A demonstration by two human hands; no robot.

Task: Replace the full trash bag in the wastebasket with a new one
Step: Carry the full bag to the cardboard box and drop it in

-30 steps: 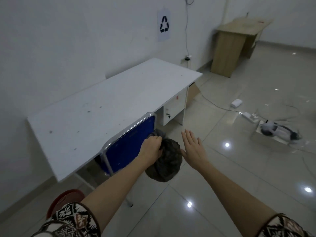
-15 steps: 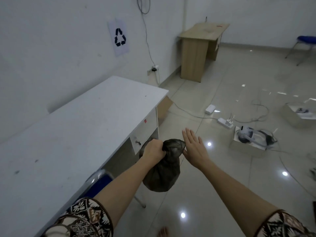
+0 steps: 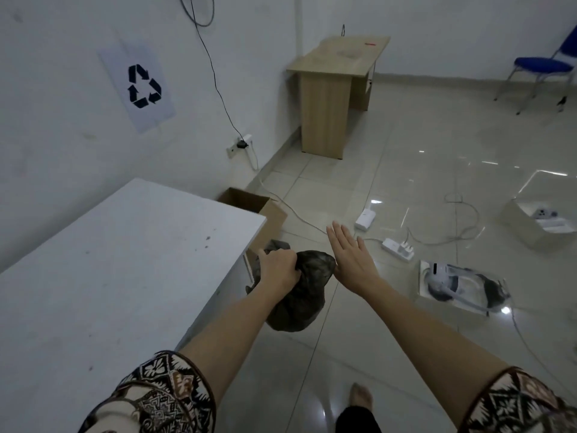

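The left hand [image 3: 278,267] has its fingers [image 3: 288,260] clenched on the gathered neck of a dark, crinkled, bulging trash bag [image 3: 299,301] hanging below them; the right hand [image 3: 351,260], fingers [image 3: 338,237] straight and spread, touches its side.

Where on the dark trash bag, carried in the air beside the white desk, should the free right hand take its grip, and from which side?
Grip the gathered neck of the trash bag, just beside the left hand, which already bunches it. Come from the right, where the open right hand is nearest. The body hangs loose and bulging below, so it probably offers no firm hold.
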